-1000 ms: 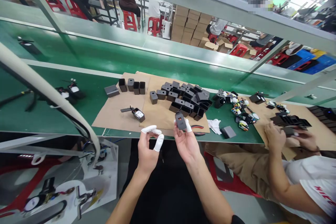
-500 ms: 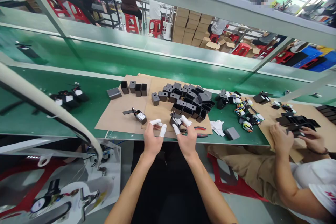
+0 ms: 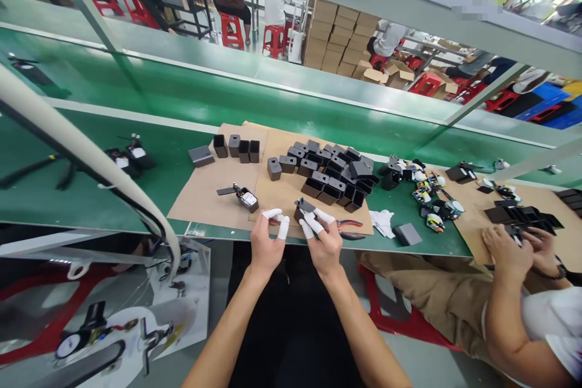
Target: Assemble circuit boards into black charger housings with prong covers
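Note:
My right hand [image 3: 325,244], with white finger cots on its fingertips, grips a small black case [image 3: 299,213]. A dark flat piece sticks up at the top of that case; the fingers hide much of the rest. Just to the left is my left hand [image 3: 267,245], also in white finger cots. Its thumb and forefinger are apart, and I see nothing between them. Beyond it, on the brown cardboard [image 3: 200,197], lies another black case [image 3: 248,200] with a white part and wires inside and a dark flap to its left. Red-handled pliers [image 3: 352,235] lie right of my right hand.
Several black cases [image 3: 330,185] are grouped on the cardboard ahead. A white cloth [image 3: 382,223] and a grey block [image 3: 408,234] lie to the right, near loose circuit parts [image 3: 430,191]. A co-worker's hands [image 3: 509,248] work farther right. A pale hose [image 3: 100,157] crosses at left.
My right hand's fingers have closed further over the black case and cover its white part. My left hand has barely moved. The view has shifted slightly, and the co-worker's hands have drawn closer together.

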Motion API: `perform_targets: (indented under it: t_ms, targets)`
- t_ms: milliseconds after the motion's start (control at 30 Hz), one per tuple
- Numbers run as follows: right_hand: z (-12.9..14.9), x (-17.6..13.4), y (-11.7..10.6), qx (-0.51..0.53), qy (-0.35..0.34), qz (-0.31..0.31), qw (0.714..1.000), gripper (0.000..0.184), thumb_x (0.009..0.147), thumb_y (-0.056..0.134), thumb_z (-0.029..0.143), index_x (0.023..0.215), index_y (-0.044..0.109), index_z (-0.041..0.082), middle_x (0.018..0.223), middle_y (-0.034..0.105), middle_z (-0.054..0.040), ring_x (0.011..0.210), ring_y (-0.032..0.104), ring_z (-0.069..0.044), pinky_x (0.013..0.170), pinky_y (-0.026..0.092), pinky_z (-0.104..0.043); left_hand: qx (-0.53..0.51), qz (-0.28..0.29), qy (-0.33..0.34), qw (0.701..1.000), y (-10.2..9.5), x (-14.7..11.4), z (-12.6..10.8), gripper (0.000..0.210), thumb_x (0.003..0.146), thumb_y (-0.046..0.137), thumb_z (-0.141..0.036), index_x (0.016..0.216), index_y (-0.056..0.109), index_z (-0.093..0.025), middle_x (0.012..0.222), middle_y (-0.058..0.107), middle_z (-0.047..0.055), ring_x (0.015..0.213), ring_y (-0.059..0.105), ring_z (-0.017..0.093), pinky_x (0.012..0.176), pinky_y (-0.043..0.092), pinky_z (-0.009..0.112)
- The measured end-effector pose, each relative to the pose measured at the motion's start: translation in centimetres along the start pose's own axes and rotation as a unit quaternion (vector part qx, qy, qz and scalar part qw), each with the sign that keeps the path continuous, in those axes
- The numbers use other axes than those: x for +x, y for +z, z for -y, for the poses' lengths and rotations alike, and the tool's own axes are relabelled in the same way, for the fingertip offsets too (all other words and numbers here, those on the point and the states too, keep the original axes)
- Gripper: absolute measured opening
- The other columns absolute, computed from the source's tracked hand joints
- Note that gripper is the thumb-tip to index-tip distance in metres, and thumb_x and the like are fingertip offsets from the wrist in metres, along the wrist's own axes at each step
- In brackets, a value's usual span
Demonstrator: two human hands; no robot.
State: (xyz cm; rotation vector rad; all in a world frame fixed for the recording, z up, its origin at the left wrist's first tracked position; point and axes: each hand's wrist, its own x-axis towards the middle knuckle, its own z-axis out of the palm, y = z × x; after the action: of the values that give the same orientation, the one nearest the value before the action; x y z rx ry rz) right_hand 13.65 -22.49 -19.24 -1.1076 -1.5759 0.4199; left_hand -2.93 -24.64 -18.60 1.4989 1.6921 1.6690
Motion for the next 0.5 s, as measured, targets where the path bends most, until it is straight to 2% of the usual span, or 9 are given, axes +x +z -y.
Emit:
perform_targets:
  t_ms: [367, 500]
  targets:
    - [1.1, 0.0, 0.0, 0.006, 0.003, -0.023, 1.0, 0.007, 0.1, 0.08, 0.032, 0.1, 0.086, 0.029, 0.12, 0.078, -0.0126, 0.11, 0.08, -0.027, 0.101, 0.07, -0.049, 0.001, 0.0, 0.0, 1.0, 0.0, -0.1, 0.0, 0.02, 0.107, 0.069, -0.039, 0.116, 0.07, -0.022, 0.099, 0.07, 0.004, 0.085, 0.07, 0.018, 0.084, 0.061, 0.035]
    - [1.7, 0.4, -0.1, 0.008, 0.001, -0.024, 1.0, 0.006, 0.101, 0.08, 0.028, 0.102, 0.086, 0.028, 0.12, 0.076, -0.0124, 0.111, 0.079, -0.026, 0.101, 0.069, -0.047, 0.001, 0.002, 0.0, 1.0, 0.0, -0.2, 0.1, 0.019, 0.107, 0.069, -0.038, 0.116, 0.071, -0.022, 0.098, 0.07, 0.003, 0.085, 0.069, 0.018, 0.084, 0.061, 0.035]
